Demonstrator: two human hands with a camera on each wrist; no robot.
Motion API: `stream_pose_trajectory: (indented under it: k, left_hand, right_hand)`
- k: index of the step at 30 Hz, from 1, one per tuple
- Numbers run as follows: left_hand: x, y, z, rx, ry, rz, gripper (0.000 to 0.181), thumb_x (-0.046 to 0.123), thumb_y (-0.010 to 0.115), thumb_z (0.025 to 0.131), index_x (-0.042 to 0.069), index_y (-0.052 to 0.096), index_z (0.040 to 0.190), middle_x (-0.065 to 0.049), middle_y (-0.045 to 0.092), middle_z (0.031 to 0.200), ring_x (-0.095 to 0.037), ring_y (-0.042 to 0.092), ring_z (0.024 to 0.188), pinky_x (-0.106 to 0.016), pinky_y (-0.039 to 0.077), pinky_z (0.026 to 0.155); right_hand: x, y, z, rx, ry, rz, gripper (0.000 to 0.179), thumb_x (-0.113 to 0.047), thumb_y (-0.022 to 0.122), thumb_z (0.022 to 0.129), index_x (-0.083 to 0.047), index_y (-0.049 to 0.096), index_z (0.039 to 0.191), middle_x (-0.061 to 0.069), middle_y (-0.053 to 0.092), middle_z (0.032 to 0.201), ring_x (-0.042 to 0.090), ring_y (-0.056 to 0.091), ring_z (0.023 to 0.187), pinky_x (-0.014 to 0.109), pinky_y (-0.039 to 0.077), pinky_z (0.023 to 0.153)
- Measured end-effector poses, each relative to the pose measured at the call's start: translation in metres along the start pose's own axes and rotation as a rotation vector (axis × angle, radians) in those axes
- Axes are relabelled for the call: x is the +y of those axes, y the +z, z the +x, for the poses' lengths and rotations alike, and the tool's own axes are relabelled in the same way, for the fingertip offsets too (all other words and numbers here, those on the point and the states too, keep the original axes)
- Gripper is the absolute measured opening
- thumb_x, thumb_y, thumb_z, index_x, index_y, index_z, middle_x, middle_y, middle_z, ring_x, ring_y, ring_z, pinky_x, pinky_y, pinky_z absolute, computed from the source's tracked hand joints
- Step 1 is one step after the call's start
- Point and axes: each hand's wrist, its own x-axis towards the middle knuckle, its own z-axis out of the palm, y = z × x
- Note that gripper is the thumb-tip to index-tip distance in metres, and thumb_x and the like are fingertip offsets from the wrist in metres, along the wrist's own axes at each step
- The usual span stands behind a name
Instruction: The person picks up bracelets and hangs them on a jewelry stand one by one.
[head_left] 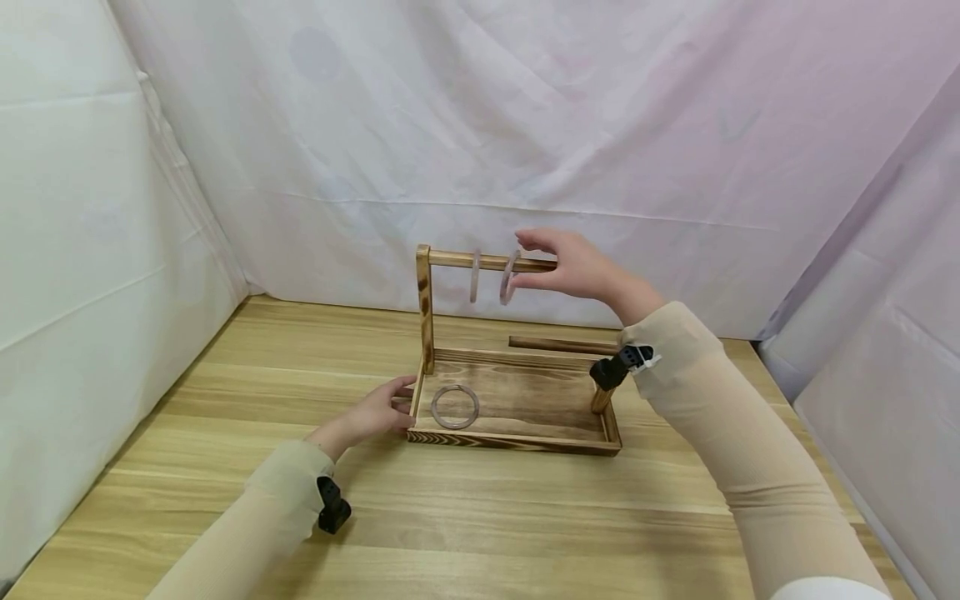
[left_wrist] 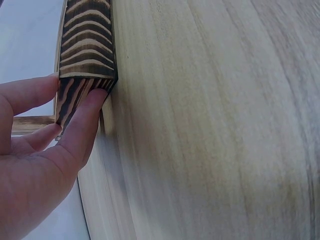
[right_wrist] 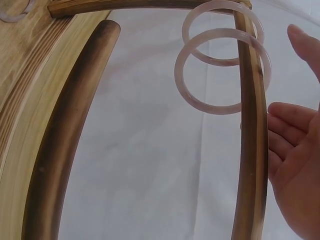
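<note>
A wooden stand has a shallow tray (head_left: 525,443) with a horizontal bar (head_left: 450,259) raised on posts. Two pale, translucent bangles hang on this bar: a left bangle (head_left: 475,279) and a right bangle (right_wrist: 180,75) nearer my right hand (head_left: 573,265). That hand is beside the bar with thumb and fingers spread apart; in the right wrist view its fingers stand off the bangles. A third bangle (head_left: 455,407) lies flat at the tray's left end. My left hand (head_left: 373,411) holds this end, its thumb and fingertips against the end board (left_wrist: 75,97).
A loose dark wooden rod (head_left: 558,344) lies on the wood-grain table (head_left: 480,517) behind the tray. White cloth (head_left: 360,150) hangs behind and on both sides. My right forearm partly hides the right post (head_left: 602,400).
</note>
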Motion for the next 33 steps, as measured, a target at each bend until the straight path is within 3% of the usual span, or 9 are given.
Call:
stream_pose_trajectory:
  k: [9,24,33]
  left_hand:
    - [0.001,-0.001,0.001,0.001,0.0,0.0,0.073,-0.008,0.056,0.084,-0.008,0.016,0.145,-0.036,0.034,0.138,-0.046,0.046,0.122,-0.038,0.054,0.084]
    - [0.002,-0.003,0.003,0.008,-0.007,0.008,0.073,-0.008,0.056,0.084,-0.008,0.017,0.145,-0.036,0.033,0.138,-0.046,0.046,0.122,-0.037,0.054,0.084]
    - [0.002,-0.003,0.002,0.0,0.005,-0.001,0.073,-0.008,0.056,0.083,-0.008,0.016,0.145,-0.036,0.033,0.138,-0.046,0.045,0.123,-0.037,0.054,0.084]
  right_hand:
    - [0.005,-0.005,-0.014,0.079,-0.045,0.006,0.071,-0.034,0.065,0.086,-0.008,0.035,0.145,0.012,0.038,0.148,0.029,0.034,0.137,0.046,0.027,0.113]
    - [0.008,-0.006,-0.031,0.096,-0.198,-0.119,0.087,-0.07,0.034,0.086,-0.012,0.025,0.149,0.013,0.023,0.155,0.031,0.016,0.144,0.052,0.015,0.116]
    - [0.008,0.004,-0.04,0.101,-0.255,-0.159,0.097,-0.079,0.028,0.079,-0.011,0.028,0.148,0.013,0.023,0.155,0.033,0.012,0.145,0.057,0.01,0.115]
